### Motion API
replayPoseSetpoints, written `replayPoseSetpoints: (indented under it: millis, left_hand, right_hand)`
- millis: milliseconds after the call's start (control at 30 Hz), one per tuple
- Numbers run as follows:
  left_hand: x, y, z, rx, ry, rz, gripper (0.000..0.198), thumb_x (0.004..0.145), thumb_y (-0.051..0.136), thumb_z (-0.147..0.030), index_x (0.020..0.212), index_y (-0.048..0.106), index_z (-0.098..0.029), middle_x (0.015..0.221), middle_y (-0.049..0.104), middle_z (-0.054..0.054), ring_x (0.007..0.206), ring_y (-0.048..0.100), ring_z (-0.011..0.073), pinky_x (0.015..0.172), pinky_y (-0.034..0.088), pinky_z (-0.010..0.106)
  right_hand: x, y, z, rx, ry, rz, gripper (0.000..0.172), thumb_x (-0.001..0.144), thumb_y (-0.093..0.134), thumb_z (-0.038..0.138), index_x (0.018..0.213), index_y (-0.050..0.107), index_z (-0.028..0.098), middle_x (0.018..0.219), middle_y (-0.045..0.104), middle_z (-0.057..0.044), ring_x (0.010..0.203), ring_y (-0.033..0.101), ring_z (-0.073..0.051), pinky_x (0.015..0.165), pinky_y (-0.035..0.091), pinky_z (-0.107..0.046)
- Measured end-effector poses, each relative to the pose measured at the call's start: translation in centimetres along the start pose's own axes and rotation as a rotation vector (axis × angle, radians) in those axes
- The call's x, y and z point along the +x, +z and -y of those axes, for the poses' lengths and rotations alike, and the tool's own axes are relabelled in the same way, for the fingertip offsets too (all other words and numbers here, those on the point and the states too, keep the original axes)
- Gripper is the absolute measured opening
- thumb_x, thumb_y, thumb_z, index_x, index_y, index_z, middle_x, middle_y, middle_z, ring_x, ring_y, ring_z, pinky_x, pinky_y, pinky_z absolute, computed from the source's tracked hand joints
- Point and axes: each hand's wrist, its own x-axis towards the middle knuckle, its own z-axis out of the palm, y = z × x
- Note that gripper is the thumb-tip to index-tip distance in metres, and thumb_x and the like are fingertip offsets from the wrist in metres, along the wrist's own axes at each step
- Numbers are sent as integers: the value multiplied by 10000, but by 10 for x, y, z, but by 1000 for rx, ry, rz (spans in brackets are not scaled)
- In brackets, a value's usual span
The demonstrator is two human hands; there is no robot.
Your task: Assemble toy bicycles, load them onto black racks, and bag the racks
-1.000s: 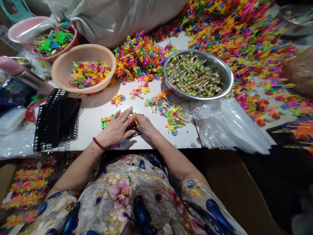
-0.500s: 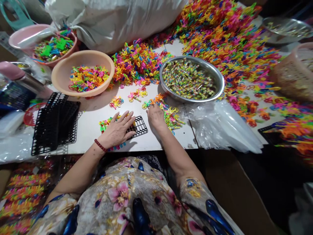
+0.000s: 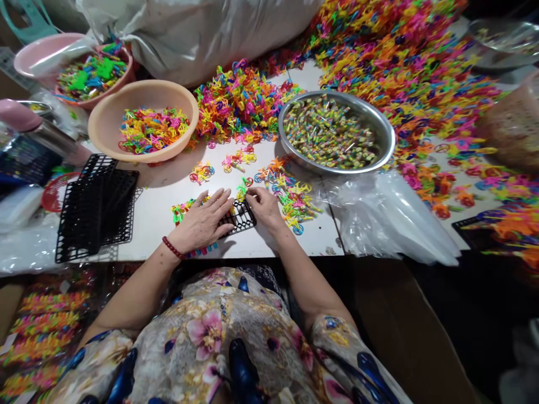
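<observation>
both hands (image 3: 205, 221) on black grid (image 3: 241, 216)

Right hand (image 3: 264, 206) came back from toy pile (image 3: 290, 193) to grid (image 3: 241, 216).

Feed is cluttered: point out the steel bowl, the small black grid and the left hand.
steel bowl (image 3: 389, 147), head view, right rim.
small black grid (image 3: 245, 215), head view, bare right part.
left hand (image 3: 202, 224), head view, back of hand.

A small assembly workshop for plastic toys: a white table (image 3: 269, 247) heaped far and right with bright toy parts (image 3: 404, 62), sorting bowls (image 3: 143, 120) of pieces, stacked black grid trays (image 3: 95, 207) at left, and clear bags (image 3: 391, 219).
</observation>
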Motion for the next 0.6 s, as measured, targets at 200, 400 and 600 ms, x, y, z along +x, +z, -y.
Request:
replayPoseSetpoints:
  millis: [200,400,600]
  left_hand:
    - [0,0,2,-16,5,22,665,986,400,-518,1538,332,-154,1645,248,122,1536,202,261,1249,176,474]
    - [0,1,3,-32,6,26,741,974,413,-545,1580,232,-160,1648,233,123,1541,181,259,1253,159,466]
    - [0,2,3,-37,17,13,766,969,415,-566,1597,172,-202,1664,186,96,1545,166,262,1248,151,469]
  right_hand:
    - [-7,19,-2,227,130,103,290,815,604,436,942,677,186,760,638,-1,681,550,-152,673,464,-277]
    - [-5,33,-1,155,6,128,272,862,595,405,988,700,188,915,698,-52,814,606,-191,791,478,-319]
    - [0,29,-5,-25,-221,243,214,906,514,213,1015,691,160,962,690,-83,882,614,-207,828,464,-313]
